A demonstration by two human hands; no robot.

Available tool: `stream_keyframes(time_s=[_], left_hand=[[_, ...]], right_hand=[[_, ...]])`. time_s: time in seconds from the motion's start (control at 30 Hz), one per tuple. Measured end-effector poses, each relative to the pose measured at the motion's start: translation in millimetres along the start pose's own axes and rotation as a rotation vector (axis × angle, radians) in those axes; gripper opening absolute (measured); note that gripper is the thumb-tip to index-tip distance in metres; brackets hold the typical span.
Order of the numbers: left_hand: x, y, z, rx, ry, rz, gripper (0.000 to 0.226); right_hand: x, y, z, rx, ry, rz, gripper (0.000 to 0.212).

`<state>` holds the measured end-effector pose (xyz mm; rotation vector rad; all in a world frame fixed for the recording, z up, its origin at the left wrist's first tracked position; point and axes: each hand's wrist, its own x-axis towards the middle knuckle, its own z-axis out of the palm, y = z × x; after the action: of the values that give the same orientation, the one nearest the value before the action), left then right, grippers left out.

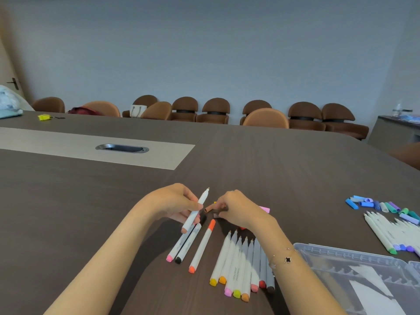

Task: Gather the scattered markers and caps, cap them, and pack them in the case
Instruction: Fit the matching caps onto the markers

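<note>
My left hand grips an uncapped white marker, tip pointing up and away. My right hand pinches a brown cap just right of that marker, over a few loose caps that it partly hides. Below lie a capped orange marker and two capped markers, pink and black ended. A row of uncapped white markers lies under my right wrist. The clear plastic case stands open at the lower right.
Blue, green and purple caps are heaped at the far right, with more white markers beside them. The dark wooden table has a cable port in a pale strip. Brown chairs line the far wall.
</note>
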<state>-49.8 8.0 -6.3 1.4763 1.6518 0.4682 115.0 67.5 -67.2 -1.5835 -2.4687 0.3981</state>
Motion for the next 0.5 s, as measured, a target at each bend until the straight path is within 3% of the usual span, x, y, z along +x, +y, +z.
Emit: stream_keyframes(time_s=[0.13, 0.23, 0.4, 0.5], left_hand=[[-3, -1, -4, -0.013, 0.011, 0.021, 0.008], [-4, -1, -6, -0.021, 0.014, 0.023, 0.007], [-1, -1, -5, -0.013, -0.008, 0.024, 0.009], [1, -1, -4, 0.008, -0.002, 0.020, 0.005]], right_hand=[[9, -2, 14, -0.114, 0.100, -0.108, 0.046], [17, -3, 26, -0.155, 0.041, -0.098, 0.053], [20, 0, 15, -0.199, 0.085, -0.034, 0.018], [14, 3, 7, -0.190, 0.096, -0.023, 0.017]])
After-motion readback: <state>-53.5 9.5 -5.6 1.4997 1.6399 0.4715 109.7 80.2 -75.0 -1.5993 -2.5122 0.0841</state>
